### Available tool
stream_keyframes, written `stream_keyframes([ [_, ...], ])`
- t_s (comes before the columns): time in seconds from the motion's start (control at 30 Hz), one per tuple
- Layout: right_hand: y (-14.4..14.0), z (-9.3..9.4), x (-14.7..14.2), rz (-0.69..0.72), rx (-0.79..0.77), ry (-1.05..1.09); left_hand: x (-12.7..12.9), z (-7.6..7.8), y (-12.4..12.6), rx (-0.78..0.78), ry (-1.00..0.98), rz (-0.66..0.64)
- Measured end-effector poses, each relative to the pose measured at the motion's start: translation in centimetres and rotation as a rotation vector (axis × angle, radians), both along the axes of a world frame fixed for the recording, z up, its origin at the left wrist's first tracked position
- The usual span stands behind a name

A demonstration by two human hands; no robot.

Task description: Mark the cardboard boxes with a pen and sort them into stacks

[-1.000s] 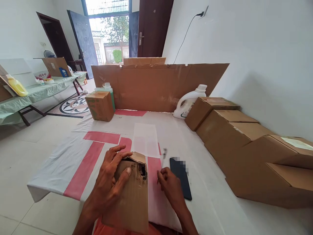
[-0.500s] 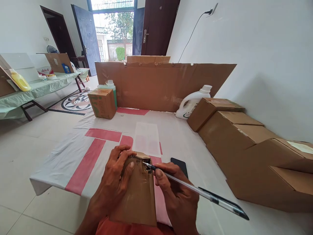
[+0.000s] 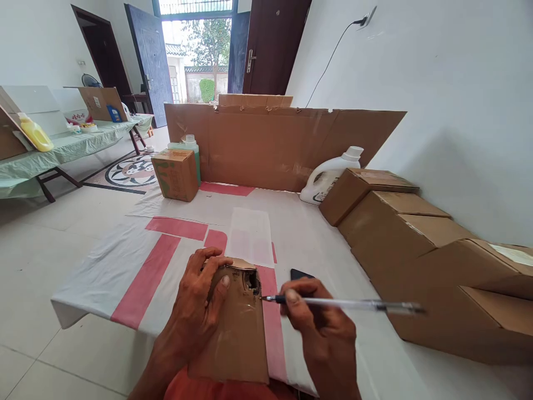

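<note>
My left hand [image 3: 195, 311] lies flat over the small cardboard box [image 3: 239, 328] on my lap, fingers curled round its far corner so it cannot slide while I work at it. My right hand [image 3: 325, 328] has its grip closed on a pen [image 3: 341, 304], held nearly level so the tip meets the torn hole at the box's top right corner. A dark phone [image 3: 300, 274] lies just beyond my knuckles on the white and red sheet [image 3: 137, 266]; more boxes [image 3: 400, 222] line the wall
</note>
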State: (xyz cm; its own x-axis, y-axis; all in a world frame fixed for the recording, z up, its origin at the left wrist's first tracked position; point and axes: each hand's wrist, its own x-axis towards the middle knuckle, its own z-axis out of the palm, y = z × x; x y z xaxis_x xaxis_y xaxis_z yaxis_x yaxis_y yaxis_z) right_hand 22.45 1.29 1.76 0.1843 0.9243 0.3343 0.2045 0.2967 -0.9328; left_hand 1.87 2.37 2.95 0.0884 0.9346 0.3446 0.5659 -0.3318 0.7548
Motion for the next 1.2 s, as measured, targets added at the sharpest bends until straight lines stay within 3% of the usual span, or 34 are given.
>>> stream_keyframes([
  [0.13, 3.5, -0.8, 2.1, -0.017, -0.082, 0.155, -0.1, -0.2, 0.1, 0.021, 0.029, 0.010],
  [0.33, 7.2, -6.6, 1.6, 0.078, -0.563, -0.736, -0.4, -0.5, 0.3, 0.111, 0.083, 0.023],
  [0.43, 6.7, -9.4, 0.4, 0.039, -0.646, -0.837, -0.6, -0.7, 0.4, 0.115, 0.101, 0.035],
  [0.53, 5.9, -10.7, -0.2, 0.015, -0.697, -0.901, -0.8, -0.9, 0.5, 0.104, 0.118, 0.037],
  [0.63, 5.0, -10.9, 0.5, -0.044, -0.715, -0.924, -0.8, -0.8, 0.6, 0.105, 0.125, 0.035],
  [0.87, 2.0, -11.4, 5.6, -0.423, -0.817, -0.891, -0.8, -0.7, 0.5, 0.136, 0.139, 0.029],
  [1.03, 2.2, -12.7, 8.0, -0.416, -0.839, -0.675, -0.8, -0.8, 0.7, 0.128, 0.131, 0.017],
  [1.2, 2.0, -13.6, 7.7, -0.275, -0.708, -0.380, -0.7, -0.6, 0.4, 0.114, 0.114, 0.019],
])
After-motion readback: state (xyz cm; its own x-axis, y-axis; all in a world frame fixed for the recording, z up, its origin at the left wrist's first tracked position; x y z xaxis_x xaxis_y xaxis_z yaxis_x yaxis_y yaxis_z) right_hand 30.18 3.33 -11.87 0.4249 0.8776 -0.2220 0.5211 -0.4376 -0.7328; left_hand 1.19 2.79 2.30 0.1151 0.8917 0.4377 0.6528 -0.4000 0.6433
